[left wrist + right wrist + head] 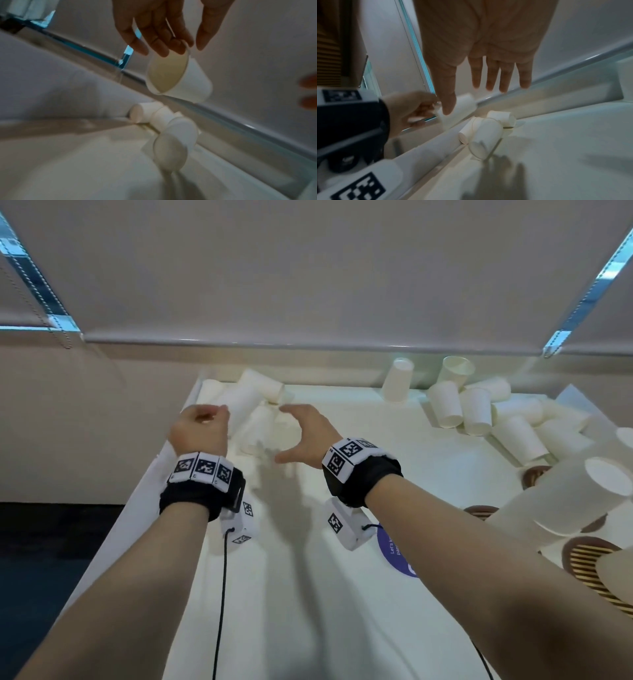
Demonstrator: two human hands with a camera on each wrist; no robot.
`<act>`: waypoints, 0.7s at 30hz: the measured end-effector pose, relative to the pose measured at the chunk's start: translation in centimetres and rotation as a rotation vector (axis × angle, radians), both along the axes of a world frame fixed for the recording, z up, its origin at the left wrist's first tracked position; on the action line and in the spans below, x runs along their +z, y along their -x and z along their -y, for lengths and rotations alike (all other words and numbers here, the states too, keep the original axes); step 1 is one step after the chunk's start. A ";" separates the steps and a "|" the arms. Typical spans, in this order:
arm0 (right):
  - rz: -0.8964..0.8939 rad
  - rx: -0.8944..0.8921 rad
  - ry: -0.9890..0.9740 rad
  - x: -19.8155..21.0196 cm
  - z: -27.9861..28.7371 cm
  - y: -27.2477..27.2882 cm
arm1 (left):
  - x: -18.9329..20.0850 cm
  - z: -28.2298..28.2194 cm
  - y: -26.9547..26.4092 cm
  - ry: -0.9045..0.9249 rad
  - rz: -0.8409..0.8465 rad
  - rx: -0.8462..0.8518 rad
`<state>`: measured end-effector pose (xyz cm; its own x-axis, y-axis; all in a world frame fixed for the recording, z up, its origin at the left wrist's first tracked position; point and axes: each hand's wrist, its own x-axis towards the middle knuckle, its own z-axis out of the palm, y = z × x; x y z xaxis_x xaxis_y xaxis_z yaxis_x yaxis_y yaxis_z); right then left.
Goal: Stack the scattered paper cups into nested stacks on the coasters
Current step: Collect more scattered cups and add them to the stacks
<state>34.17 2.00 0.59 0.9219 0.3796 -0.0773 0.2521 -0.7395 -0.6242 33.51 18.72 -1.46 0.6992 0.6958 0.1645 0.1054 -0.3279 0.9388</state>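
Cups lay scattered over the white surface (342,594). My left hand (200,429) hung above the corner at ten o'clock, its fingers (154,33) curled on the rim of one cup (180,78), which hung tilted with its mouth toward my wrist, clear of everything below. Under it a small heap (485,133) of three or four cups lay on their sides against the far edge. My right hand (301,436) hovered just beside the left, at about twelve o'clock, fingers (491,73) spread and straight, thumb wide, holding nothing; it touched neither the held cup nor the heap. A bigger pile (479,409) sprawled at two o'clock, most cups tipped over, two standing mouth-down at the back. At three to four o'clock, brown striped coasters (589,559) sat near the edge, with one nested stack (561,501) lying tilted across them. A purple sticker (394,549) showed just under my right wrist.
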 end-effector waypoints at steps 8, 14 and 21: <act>0.061 -0.070 0.225 0.3 0.9 -1.3 | 1.6 5.1 -1.7 0.067 -0.067 -0.575; -0.138 -0.227 0.234 -2.1 4.4 -1.6 | -3.6 4.0 -4.2 -0.418 -0.453 -0.451; -0.206 -0.187 0.204 -3.9 6.3 -1.8 | -7.0 4.7 -5.9 -0.459 -0.667 -0.424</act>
